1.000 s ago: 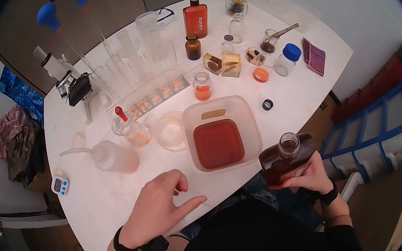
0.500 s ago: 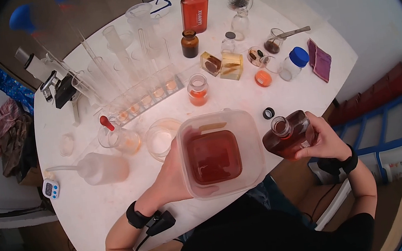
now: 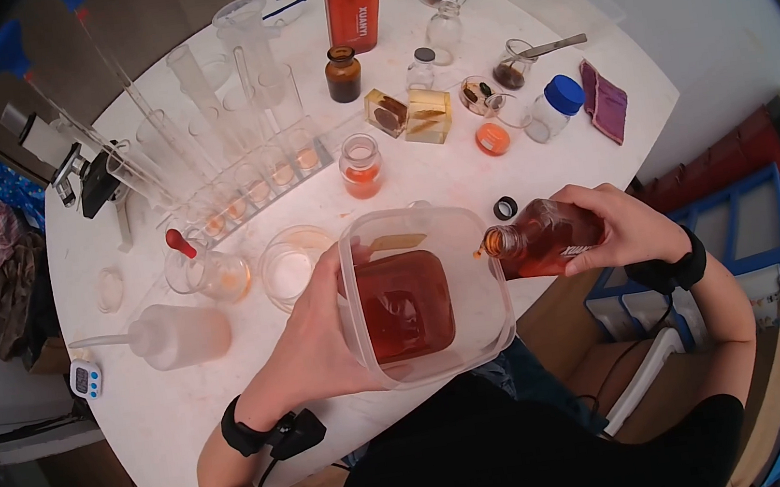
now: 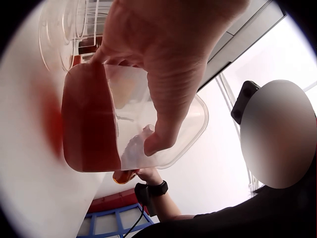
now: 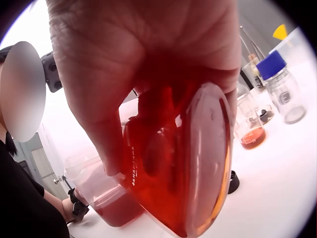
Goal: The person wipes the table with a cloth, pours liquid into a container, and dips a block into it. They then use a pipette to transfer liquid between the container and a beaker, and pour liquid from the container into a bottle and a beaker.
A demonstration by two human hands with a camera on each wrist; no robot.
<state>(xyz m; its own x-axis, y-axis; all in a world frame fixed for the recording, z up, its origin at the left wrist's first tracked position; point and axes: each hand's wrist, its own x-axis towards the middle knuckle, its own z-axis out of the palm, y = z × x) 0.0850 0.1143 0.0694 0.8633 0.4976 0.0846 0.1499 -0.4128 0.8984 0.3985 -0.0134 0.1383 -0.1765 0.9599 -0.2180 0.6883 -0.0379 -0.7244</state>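
Observation:
My left hand (image 3: 310, 341) grips a clear plastic tub (image 3: 482, 320) by its left side, thumb over the near wall in the left wrist view. Dark red liquid (image 3: 405, 305) covers the tub's bottom, and the tub is raised above the table. In my right hand (image 3: 627, 229) is a flat glass bottle (image 3: 545, 236) of red liquid, held round its body. It tilts left, its mouth right at the tub's right rim, with a little orange liquid showing at the lip. A black bottle cap (image 3: 504, 208) lies on the table behind the bottle.
Behind the tub stand a small jar of orange liquid (image 3: 362, 174) and a rack of tubes (image 3: 321, 159). A wash bottle (image 3: 177, 336), a beaker with a red-bulbed dropper (image 3: 208, 271) and a glass dish (image 3: 268, 278) are at left. A blue-capped bottle (image 3: 554, 111) stands at back right.
My left hand has taken hold of the tub and lifted it off the table. My right hand has raised the bottle and tipped its mouth leftward to the tub's rim.

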